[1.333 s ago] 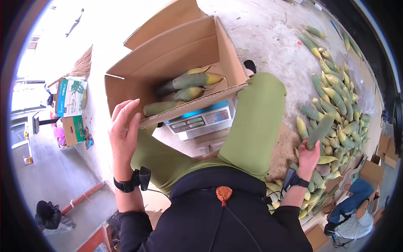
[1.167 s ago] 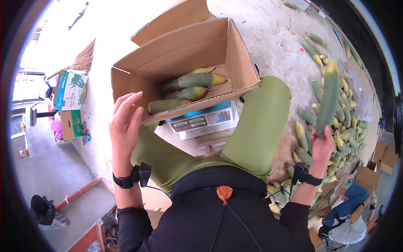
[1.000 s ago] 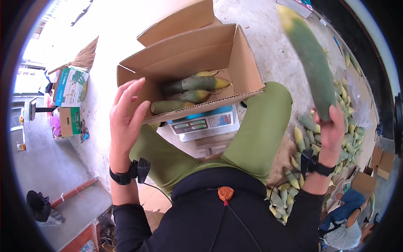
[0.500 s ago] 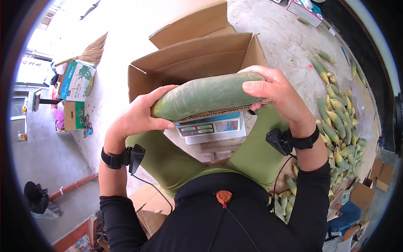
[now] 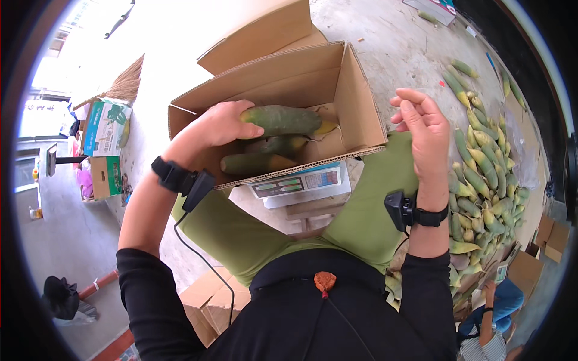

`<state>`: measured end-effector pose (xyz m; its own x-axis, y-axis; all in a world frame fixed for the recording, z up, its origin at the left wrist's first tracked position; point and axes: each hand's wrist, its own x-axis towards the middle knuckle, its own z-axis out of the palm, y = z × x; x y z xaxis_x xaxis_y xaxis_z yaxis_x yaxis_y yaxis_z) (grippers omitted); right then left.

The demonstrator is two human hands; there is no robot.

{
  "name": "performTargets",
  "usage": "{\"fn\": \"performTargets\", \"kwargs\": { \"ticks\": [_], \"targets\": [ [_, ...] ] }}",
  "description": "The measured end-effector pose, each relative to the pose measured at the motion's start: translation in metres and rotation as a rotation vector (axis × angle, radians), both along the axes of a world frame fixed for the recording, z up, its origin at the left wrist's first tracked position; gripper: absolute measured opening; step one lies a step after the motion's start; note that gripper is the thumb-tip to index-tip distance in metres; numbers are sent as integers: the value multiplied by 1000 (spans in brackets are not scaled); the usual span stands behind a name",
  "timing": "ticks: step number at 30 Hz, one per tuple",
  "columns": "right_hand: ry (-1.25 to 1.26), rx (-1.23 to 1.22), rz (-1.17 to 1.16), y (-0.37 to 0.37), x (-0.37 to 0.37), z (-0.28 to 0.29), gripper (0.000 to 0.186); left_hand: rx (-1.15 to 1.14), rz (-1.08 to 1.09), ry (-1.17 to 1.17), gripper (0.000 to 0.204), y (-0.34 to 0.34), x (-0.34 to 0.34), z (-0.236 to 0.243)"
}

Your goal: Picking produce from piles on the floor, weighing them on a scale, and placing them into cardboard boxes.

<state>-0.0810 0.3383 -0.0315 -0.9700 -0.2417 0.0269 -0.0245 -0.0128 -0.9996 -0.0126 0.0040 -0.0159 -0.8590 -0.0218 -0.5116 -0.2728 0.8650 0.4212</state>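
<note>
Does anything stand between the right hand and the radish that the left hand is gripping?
Yes: in this view the box's right wall lies between the right hand, outside the box, and the radish inside. Nothing visible separates the left hand from it.

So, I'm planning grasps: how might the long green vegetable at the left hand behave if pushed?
The green vegetable is probably stiff, as its thick form shows no sag. Its rounded sides suggest rolling, though the left hand on one end may steady it.
</note>
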Motion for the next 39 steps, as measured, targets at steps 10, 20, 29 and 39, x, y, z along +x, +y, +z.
{"fn": "performTargets", "kwargs": {
  "ticks": [10, 20, 29, 39],
  "targets": [
    [-20, -41, -63, -3, 2, -11, 17, 112, 102, -223, 51, -8, -44, -47],
    [14, -27, -35, -2, -3, -13, 18, 171, -54, 174, 44, -4, 10, 53],
    [27, -43, -35, -4, -3, -19, 19, 152, 88, 164, 43, 2, 75, 55],
    [29, -64, -39, -5, -2, -19, 19, 226, 356, 471, 32, 28, 111, 38]
  ]
}}
